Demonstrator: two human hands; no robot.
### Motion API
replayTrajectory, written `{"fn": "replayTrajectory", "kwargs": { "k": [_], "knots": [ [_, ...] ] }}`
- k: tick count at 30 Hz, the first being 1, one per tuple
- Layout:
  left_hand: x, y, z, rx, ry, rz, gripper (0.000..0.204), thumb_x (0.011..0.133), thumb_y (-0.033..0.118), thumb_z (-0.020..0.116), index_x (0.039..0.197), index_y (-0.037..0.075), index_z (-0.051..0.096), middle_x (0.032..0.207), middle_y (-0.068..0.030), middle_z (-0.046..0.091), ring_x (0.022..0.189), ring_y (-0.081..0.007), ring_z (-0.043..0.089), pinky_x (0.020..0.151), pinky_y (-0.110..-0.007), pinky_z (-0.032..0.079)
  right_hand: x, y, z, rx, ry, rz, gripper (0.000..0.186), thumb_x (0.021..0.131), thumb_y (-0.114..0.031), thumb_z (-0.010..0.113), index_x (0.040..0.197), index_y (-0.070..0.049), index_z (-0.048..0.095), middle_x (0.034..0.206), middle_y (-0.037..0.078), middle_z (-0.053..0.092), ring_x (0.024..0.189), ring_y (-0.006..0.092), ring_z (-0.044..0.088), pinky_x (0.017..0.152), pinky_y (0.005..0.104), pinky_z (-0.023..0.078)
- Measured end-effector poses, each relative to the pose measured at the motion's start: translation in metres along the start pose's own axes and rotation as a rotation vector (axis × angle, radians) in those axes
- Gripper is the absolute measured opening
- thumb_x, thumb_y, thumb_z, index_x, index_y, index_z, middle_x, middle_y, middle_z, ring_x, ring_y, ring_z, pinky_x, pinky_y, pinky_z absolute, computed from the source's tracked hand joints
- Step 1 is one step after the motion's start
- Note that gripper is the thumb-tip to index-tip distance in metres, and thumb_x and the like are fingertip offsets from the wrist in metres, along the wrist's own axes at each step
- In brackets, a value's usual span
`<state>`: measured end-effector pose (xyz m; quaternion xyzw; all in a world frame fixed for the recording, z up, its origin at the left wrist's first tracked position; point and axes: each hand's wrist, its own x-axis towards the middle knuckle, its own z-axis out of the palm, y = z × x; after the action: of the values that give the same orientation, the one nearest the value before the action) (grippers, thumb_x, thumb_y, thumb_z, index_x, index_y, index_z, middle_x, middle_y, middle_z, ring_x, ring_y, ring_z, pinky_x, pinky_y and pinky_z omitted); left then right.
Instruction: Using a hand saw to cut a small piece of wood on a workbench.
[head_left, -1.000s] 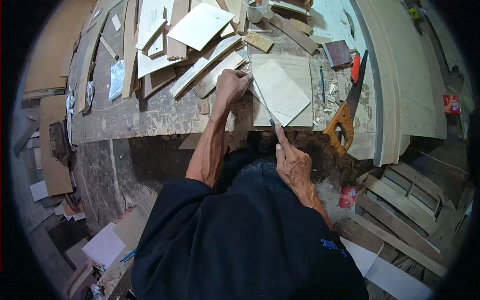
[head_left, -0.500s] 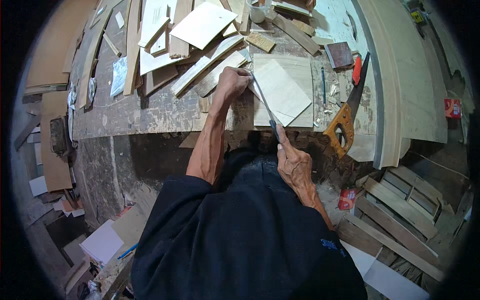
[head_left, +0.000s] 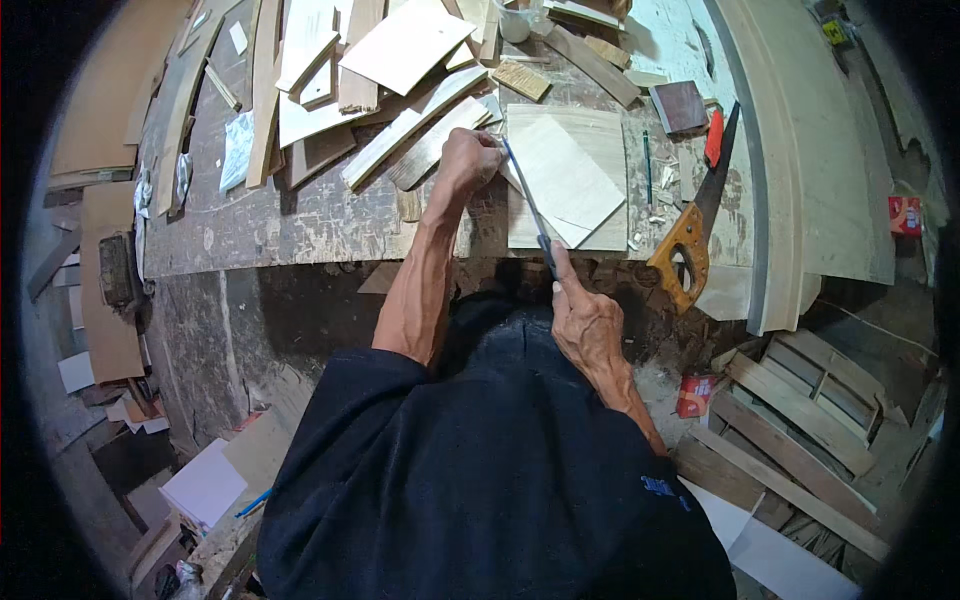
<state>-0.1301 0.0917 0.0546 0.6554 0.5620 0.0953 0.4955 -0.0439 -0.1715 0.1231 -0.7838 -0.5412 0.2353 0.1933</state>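
Note:
My right hand point(head_left: 572, 310) grips the dark handle of a long, thin metal blade point(head_left: 524, 182), its index finger stretched along it. The blade slants up-left along the left edge of a pale thin sheet point(head_left: 572, 175) lying on a square wooden board point(head_left: 600, 135). My left hand point(head_left: 470, 160) is closed in a pinch at the blade's far end, by the sheet's upper left corner; what exactly its fingertips hold is hidden. A pencil point(head_left: 648, 165) and small chips lie just right of the board.
The scratched workbench point(head_left: 280, 240) carries loose wood offcuts point(head_left: 405, 45) at upper left, a plastic cup point(head_left: 513, 22), a dark block point(head_left: 682, 105) and a handsaw point(head_left: 685, 260) with wooden handle. More boards point(head_left: 790, 430) lie below right; cardboard panels point(head_left: 110, 280) stand at left.
Both hands and the blade keep nearly the same place, with my left hand a touch higher. The bench view has shifted very slightly.

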Motion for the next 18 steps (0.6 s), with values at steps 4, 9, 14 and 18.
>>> {"fn": "replayTrajectory", "kwargs": {
  "k": [4,9,14,18],
  "knots": [
    [0.005,-0.006,0.003,-0.075,0.018,0.029,0.015,0.082,0.009,0.071,0.089,-0.004,0.073,0.071,-0.0059,0.067,0.059,-0.0103,0.055,0.052,-0.028,0.044,0.01,-0.001,0.004,-0.041,-0.007,-0.018,0.063,0.091,-0.011,0.052,0.151,-0.017,0.033,0.057,0.018,0.058,0.048,0.0321,0.06,0.052,0.0442,0.047],
    [0.015,-0.021,0.003,-0.056,0.024,0.093,0.023,0.07,0.02,0.076,0.079,-0.002,0.073,0.071,-0.0149,0.07,0.064,-0.0209,0.067,0.061,-0.034,0.053,0.012,-0.004,0.003,-0.013,-0.01,0.004,0.063,0.092,-0.012,0.052,0.151,-0.019,0.031,0.056,0.02,0.057,0.047,0.0342,0.059,0.051,0.0454,0.047],
    [0.007,-0.014,0.007,-0.115,0.006,0.078,0.025,0.07,0.02,0.076,0.08,-0.003,0.073,0.072,-0.016,0.07,0.064,-0.0217,0.067,0.061,-0.035,0.052,0.027,-0.006,0.006,-0.067,-0.019,0.029,0.065,0.091,-0.013,0.053,0.151,-0.02,0.03,0.055,0.021,0.057,0.048,0.0365,0.06,0.052,0.0479,0.048],
    [0.007,-0.015,0.005,-0.111,0.048,0.057,0.026,0.07,0.019,0.075,0.08,-0.005,0.073,0.071,-0.0161,0.07,0.064,-0.0218,0.067,0.061,-0.034,0.052,0.014,-0.007,0.005,-0.103,-0.023,0.021,0.064,0.091,-0.014,0.053,0.151,-0.018,0.031,0.054,0.021,0.057,0.049,0.0372,0.06,0.052,0.0484,0.049]
  ]
}}
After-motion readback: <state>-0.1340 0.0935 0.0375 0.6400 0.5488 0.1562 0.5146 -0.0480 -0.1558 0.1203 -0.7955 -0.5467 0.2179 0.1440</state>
